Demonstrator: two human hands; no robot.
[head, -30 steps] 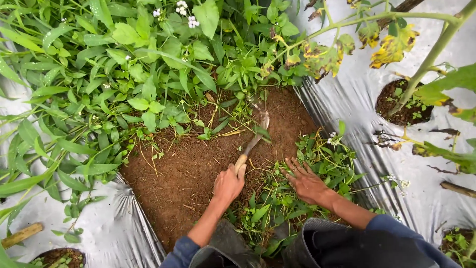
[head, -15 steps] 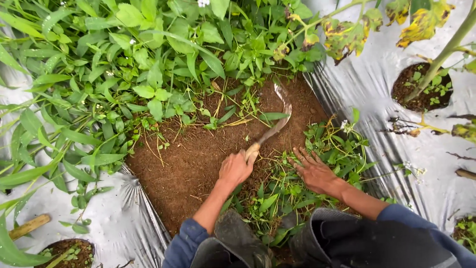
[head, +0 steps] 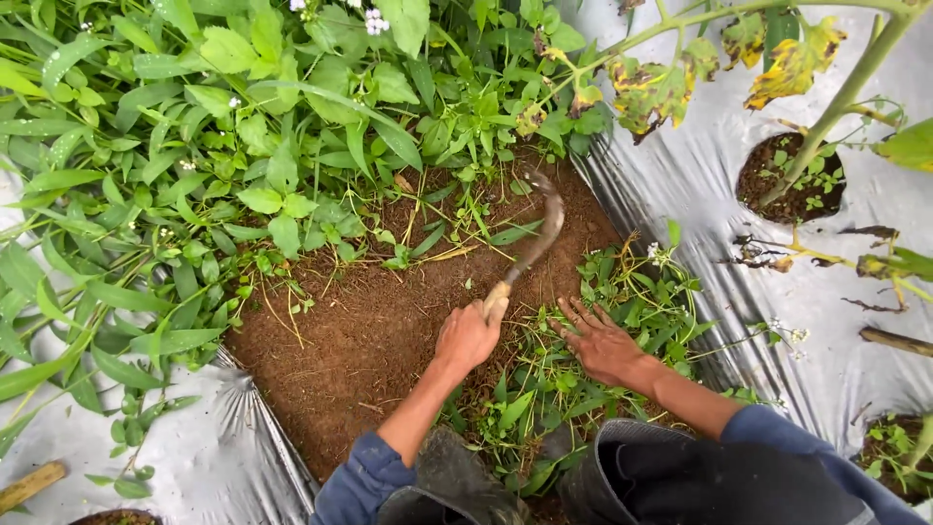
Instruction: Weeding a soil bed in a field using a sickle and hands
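Observation:
My left hand grips the wooden handle of a curved sickle, whose motion-blurred blade is raised over the bare brown soil and points at the standing weeds. My right hand lies flat, fingers spread, on a heap of cut weeds at the right of the soil patch. Dense green weeds with small white flowers cover the far and left part of the bed.
Silver plastic mulch flanks the bed on both sides. A planting hole with a thick green stem and yellowed leaves is at upper right. My dark rubber boots are at the bottom. A bamboo piece lies lower left.
The sickle blade has swung from pointing right-up toward more upright over the soil. My left hand moved slightly with it; my right hand stays on the cut weeds.

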